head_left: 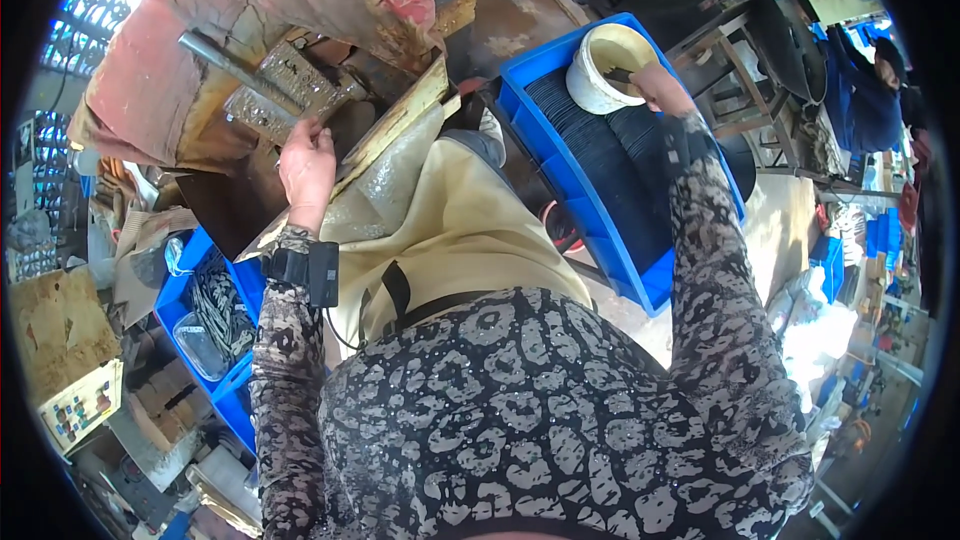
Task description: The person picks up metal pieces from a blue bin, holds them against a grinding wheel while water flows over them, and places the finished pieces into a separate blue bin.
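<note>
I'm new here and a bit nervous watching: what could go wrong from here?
The bucket seems to sit on the dark stacks, so the right hand at its rim might tip it. The left hand is close to the metal rod and could knock against it.

Two hands (307, 172), two black wristbands (322, 273), one white bucket (597, 88), one thick metal rod (240, 72), one apron (450, 225), at least two blue crates (535, 65), and two rows of thin black pieces (600, 155), too tightly packed to count.
</note>
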`<state>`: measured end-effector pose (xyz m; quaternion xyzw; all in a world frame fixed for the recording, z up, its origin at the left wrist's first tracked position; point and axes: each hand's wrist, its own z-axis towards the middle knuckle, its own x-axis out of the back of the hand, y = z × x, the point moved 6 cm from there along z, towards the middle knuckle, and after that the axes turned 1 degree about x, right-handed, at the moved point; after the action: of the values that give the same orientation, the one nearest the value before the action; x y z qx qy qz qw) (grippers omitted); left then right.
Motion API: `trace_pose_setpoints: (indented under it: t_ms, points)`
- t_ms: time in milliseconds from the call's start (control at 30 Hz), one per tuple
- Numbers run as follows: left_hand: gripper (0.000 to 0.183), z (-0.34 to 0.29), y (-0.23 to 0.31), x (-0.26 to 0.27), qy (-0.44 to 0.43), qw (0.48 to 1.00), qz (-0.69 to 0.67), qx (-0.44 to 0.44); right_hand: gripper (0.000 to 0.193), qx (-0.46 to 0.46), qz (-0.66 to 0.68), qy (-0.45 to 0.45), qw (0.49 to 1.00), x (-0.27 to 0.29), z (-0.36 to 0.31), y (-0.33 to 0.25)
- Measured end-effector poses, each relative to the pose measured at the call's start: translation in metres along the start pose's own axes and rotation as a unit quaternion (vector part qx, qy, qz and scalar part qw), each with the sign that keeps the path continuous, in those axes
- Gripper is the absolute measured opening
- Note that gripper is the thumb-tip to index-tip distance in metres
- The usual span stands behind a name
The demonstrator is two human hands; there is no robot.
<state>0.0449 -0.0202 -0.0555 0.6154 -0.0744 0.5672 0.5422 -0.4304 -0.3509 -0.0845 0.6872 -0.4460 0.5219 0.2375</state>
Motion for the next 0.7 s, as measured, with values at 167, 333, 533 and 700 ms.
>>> trace_pose_setpoints:
  t_ms: [167, 333, 533, 700]
  points:
    - [0.026, -0.001, -0.003, 0.005, 0.007, 1.0, 0.024, -0.012, 0.021, -0.238, 0.512, 0.117, 0.817, -0.02, -0.08, -0.013]
    - [0.026, 0.0, 0.002, -0.001, -0.013, 0.999, 0.044, -0.023, 0.023, -0.225, 0.507, 0.188, 0.811, -0.058, -0.101, -0.016]
    - [0.025, -0.003, 0.004, 0.004, -0.001, 0.999, 0.036, -0.023, 0.032, -0.266, 0.38, 0.227, 0.857, -0.058, -0.102, -0.024]
    - [0.025, -0.003, 0.003, 0.004, 0.0, 0.999, 0.041, -0.029, 0.029, -0.201, 0.121, 0.127, 0.964, 0.0, -0.061, -0.026]
